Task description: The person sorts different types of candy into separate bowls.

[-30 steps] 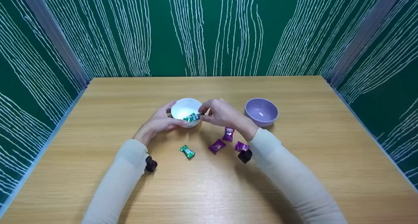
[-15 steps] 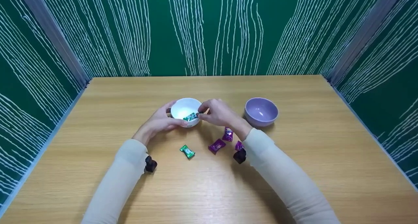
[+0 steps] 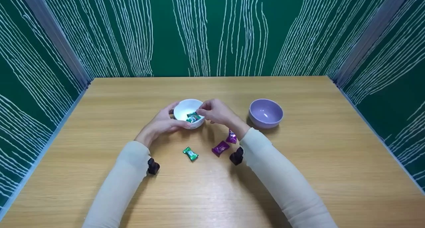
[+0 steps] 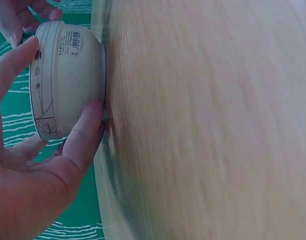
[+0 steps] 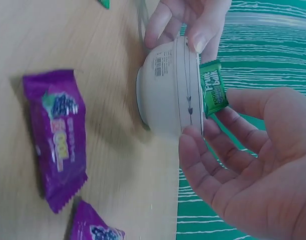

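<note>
Nearest me, 2 pale sleeves (image 3: 118, 184) reach in from the near side of the wooden table (image 3: 209, 204), a black wrist camera (image 3: 153, 166) showing at each cuff. Past them, 1 loose green candy (image 3: 190, 154) lies in its wrapper, and to its right 2 grape-printed purple candies (image 3: 220, 148) lie close together.

Farther on, the left hand (image 3: 165, 122) wraps the white bowl (image 3: 184, 106), thumb along the near side, fingers round the left; I judge that this grip keeps the bowl from sliding or tipping. Whether its base sits fully on the wood, I can't tell. The right hand (image 3: 217, 113) pinches a green fruit candy (image 5: 213, 89) by 1 corner between thumb and finger, the wrapper poking above the bowl's right rim; held so, I think, the candy reaches inside while the hand stays outside the wall. At least 1 lower green candy (image 3: 192, 120) sits in the bowl near its front wall; the wrappers overlap, so I can't settle the count.

Toward the table's far edge, right of both hands, the purple bowl (image 3: 265, 113) stands upright, showing glossy glaze and a glint inside. Behind that edge rises a green panel (image 3: 169, 38) with wavy white lines.
</note>
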A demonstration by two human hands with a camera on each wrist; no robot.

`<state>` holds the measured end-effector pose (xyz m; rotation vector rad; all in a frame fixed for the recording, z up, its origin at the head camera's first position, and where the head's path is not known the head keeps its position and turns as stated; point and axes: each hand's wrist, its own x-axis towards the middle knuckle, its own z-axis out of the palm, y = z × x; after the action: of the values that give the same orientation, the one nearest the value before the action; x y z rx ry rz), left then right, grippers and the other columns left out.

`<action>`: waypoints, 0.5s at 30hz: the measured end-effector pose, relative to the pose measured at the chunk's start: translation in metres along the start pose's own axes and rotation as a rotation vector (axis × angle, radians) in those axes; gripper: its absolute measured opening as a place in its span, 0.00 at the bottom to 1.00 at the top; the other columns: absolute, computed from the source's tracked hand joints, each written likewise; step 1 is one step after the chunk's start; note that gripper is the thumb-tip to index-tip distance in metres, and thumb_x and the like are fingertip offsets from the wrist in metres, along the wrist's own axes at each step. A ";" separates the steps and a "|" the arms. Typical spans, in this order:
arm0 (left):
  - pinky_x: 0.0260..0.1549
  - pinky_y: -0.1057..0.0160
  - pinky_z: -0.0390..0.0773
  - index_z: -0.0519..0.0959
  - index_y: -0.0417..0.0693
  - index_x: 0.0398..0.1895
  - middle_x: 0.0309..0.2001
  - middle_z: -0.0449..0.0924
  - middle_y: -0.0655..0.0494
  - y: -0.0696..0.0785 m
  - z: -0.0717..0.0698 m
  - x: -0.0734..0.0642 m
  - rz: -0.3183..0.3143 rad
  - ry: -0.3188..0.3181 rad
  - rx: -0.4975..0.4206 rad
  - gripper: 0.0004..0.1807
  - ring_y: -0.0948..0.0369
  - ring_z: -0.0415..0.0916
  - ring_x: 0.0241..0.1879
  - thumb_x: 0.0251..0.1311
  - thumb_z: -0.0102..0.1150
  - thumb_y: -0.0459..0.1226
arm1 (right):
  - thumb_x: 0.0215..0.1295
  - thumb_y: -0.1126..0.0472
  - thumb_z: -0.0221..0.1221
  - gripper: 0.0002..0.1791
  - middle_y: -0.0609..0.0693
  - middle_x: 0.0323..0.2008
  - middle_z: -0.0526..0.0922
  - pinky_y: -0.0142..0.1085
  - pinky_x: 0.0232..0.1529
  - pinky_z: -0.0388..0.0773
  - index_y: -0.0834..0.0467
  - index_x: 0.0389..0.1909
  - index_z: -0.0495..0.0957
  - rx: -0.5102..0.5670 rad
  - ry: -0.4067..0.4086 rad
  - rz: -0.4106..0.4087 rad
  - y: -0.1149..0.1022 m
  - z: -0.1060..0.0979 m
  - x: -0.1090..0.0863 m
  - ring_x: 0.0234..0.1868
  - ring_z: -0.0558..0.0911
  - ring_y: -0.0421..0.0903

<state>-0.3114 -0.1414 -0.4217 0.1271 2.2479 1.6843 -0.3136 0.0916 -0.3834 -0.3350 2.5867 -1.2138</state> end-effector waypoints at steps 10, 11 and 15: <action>0.68 0.56 0.68 0.54 0.58 0.81 0.72 0.60 0.48 0.001 -0.001 -0.001 0.011 -0.005 -0.026 0.62 0.51 0.60 0.68 0.42 0.84 0.43 | 0.74 0.51 0.60 0.18 0.58 0.49 0.80 0.49 0.51 0.82 0.59 0.55 0.79 0.142 -0.032 0.069 -0.005 0.004 -0.001 0.48 0.81 0.60; 0.68 0.56 0.68 0.54 0.58 0.81 0.72 0.59 0.48 0.001 -0.001 -0.001 0.009 -0.006 -0.027 0.62 0.51 0.60 0.68 0.43 0.84 0.43 | 0.74 0.51 0.59 0.18 0.58 0.50 0.80 0.49 0.51 0.82 0.60 0.55 0.79 0.147 -0.034 0.072 -0.005 0.005 -0.001 0.49 0.81 0.61; 0.68 0.56 0.67 0.54 0.57 0.81 0.71 0.60 0.48 0.000 0.000 -0.001 0.008 -0.003 -0.016 0.62 0.51 0.60 0.68 0.43 0.84 0.43 | 0.75 0.51 0.58 0.18 0.57 0.50 0.80 0.48 0.50 0.83 0.59 0.55 0.79 0.141 -0.043 0.072 -0.004 0.008 -0.001 0.48 0.81 0.60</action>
<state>-0.3100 -0.1416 -0.4215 0.1355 2.2345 1.7046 -0.3098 0.0842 -0.3851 -0.2350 2.4384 -1.3396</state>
